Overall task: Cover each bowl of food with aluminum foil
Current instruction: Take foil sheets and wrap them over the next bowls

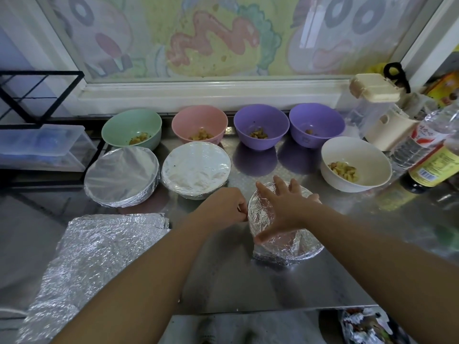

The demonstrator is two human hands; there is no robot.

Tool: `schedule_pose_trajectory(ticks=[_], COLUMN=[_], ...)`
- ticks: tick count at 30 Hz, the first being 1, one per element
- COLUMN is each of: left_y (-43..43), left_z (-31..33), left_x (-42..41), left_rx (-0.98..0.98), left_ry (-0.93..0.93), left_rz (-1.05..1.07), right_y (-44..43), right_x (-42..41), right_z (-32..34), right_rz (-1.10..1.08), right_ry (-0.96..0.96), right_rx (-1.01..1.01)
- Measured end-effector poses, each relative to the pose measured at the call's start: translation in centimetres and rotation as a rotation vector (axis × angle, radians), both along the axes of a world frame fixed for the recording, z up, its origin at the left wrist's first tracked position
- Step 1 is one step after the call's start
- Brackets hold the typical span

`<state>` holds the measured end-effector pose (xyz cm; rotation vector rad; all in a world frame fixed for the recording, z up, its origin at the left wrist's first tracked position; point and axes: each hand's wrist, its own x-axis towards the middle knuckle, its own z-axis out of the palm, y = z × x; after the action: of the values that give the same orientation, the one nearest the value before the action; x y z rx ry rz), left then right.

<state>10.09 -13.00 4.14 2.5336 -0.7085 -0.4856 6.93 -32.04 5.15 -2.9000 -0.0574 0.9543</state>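
While the right hand (285, 207) lies spread wide and flat on the nearest wrapped bowl (280, 244), its contents hidden, the left hand (228, 207) pinches its foil (263, 214) at the left rim, fingertips hard to make out. A loose foil sheet (99, 252) lies at near left, cut off by the frame; beyond stand two covered bowls (121, 180) and five open bowls (355, 160) holding food.
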Motion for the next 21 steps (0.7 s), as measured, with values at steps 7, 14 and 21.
schedule_pose_trajectory(ticks=[7, 14, 21], left_y=[-1.0, 0.5, 0.6], left_z=[-0.5, -1.3, -3.1], left_x=[1.6, -0.3, -5.9], left_rx=[0.128, -0.006, -0.527], left_ry=[0.030, 0.083, 0.639], left_rz=[-0.074, 0.072, 0.414], right_y=[0.0, 0.3, 0.4], right_x=[-0.1, -0.4, -0.4], right_z=[-0.1, -0.4, 0.3], right_rz=[-0.009, -0.096, -0.043], right_ry=[-0.007, -0.017, -0.021], right_rx=[0.006, 0.016, 0.024])
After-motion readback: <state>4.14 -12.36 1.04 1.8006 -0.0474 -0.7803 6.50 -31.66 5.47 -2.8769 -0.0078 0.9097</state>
